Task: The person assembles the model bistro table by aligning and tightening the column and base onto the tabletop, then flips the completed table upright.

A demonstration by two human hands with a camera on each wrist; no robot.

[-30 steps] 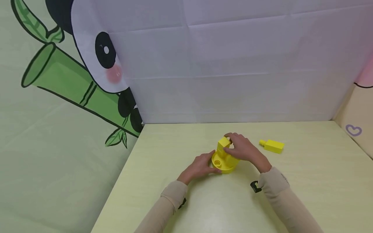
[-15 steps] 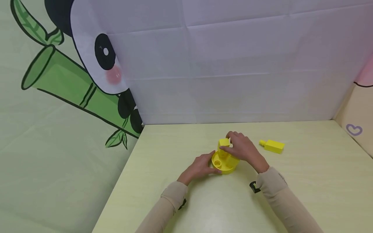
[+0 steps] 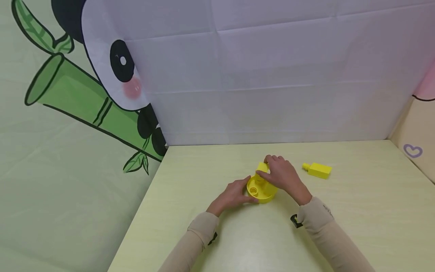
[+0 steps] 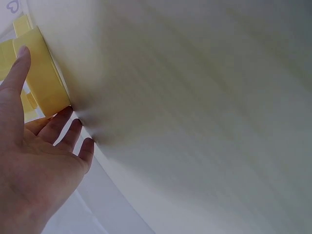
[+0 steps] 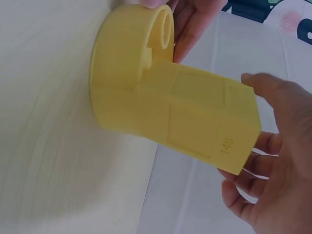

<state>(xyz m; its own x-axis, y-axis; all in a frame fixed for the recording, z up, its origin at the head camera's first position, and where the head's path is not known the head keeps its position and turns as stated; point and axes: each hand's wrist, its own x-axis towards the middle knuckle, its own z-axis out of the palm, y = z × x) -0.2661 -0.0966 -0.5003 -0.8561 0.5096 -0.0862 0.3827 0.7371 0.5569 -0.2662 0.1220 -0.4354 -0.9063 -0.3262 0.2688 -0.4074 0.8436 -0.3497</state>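
Plainly, the head view shows the left hand (image 3: pixel 234 194) gripping the outer wall of a round yellow base (image 3: pixel 261 200) on the table (image 3: pixel 180 177), while the right hand (image 3: pixel 283 174) pinches a yellow block (image 3: pixel 262 166) above it; a spare block (image 3: pixel 318 170) lies to the right.

The left wrist view shows thumb and fingers spanning the base's wall, a sound hold. It looks like light, stiff plastic.

In the right wrist view, flat, smooth sides suggest slight slipperiness, little fragility, and pinching near the block's outer end.

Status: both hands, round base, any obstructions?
Left hand grips round base. Right hand pinches one block above it; seating unclear. Loose block lies apart, blocking neither hand.
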